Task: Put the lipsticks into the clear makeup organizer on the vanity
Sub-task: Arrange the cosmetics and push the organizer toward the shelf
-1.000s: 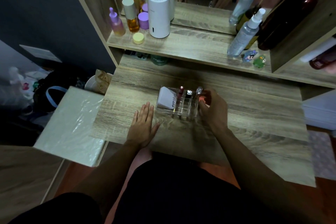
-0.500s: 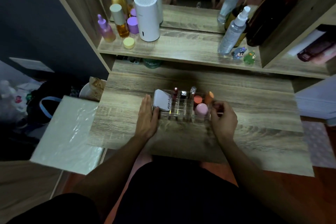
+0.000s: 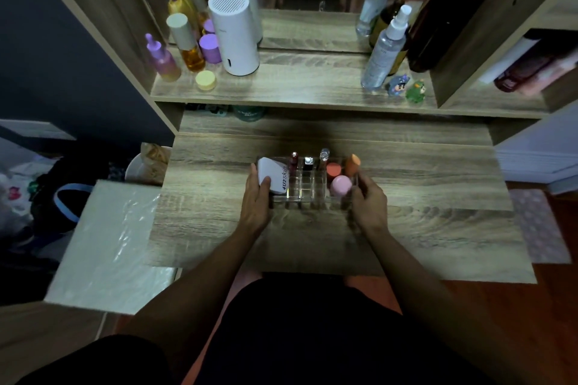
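The clear makeup organizer [image 3: 308, 194] stands on the wooden vanity top [image 3: 406, 222]. Three lipsticks stand upright in its back cells: a dark red one [image 3: 293, 161], a black one with a silver top [image 3: 308, 163] and a clear-capped one [image 3: 324, 157]. A white compact [image 3: 275, 175] lies in the left section. Orange, red and pink sponges [image 3: 341, 176] fill the right section. My left hand [image 3: 258, 197] grips the organizer's left end, thumb on the compact. My right hand [image 3: 369, 200] grips its right end.
On the shelf above stand a white cylinder device [image 3: 234, 37], purple and amber bottles [image 3: 184, 47], spray bottles [image 3: 384, 47], a dark red bottle [image 3: 447, 12] and two small figurines [image 3: 406, 89]. A mirror sits behind. A plastic-wrapped white box [image 3: 103, 244] lies at the left.
My left hand slid from flat on the table onto the organizer's left end. My right hand moved from the lipsticks to the right end, uncovering the sponges.
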